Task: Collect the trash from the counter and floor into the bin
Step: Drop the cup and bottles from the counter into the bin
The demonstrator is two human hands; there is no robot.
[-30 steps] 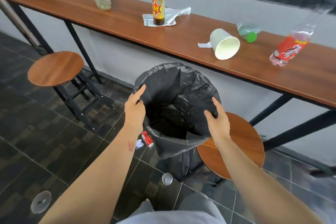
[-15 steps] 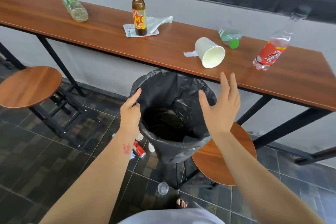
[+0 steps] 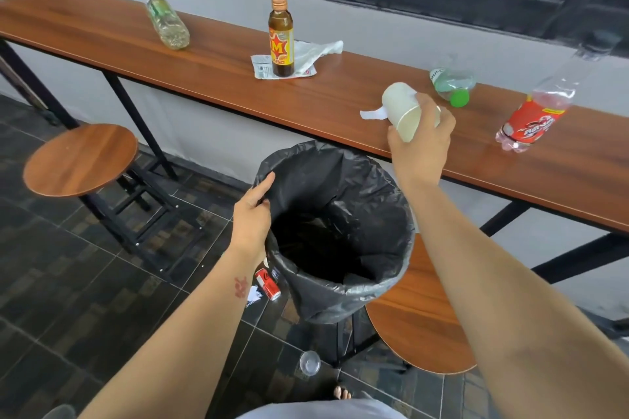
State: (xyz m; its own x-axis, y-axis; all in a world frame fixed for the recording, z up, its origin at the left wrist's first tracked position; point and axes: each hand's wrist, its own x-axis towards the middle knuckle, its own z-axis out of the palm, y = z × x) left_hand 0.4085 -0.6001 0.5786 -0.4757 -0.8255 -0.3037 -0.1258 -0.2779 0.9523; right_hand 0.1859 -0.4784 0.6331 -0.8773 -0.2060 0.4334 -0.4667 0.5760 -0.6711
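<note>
A bin lined with a black bag [image 3: 371,286] stands below the wooden counter [image 3: 211,75]. My left hand [image 3: 252,218] grips the bag's left rim. My right hand [image 3: 423,143] holds a white paper cup [image 3: 400,109] lying on its side on the counter, beside a scrap of white paper [image 3: 372,114]. Also on the counter are a brown glass bottle [image 3: 280,36] standing on a plastic wrapper [image 3: 311,54], a clear bottle [image 3: 168,24], a green-capped bottle [image 3: 451,85] and a red-labelled bottle [image 3: 534,112]. A red can [image 3: 267,283] and a clear plastic cup [image 3: 309,362] lie on the floor.
A round wooden stool [image 3: 80,160] stands at the left on a black frame. Another stool [image 3: 418,320] sits right of the bin, partly under my right arm. The floor is dark tile. A grey wall and dark window frame run behind the counter.
My right hand left the bin's rim, rose to the counter and closed around the white paper cup. My left hand stayed on the bag's rim.
</note>
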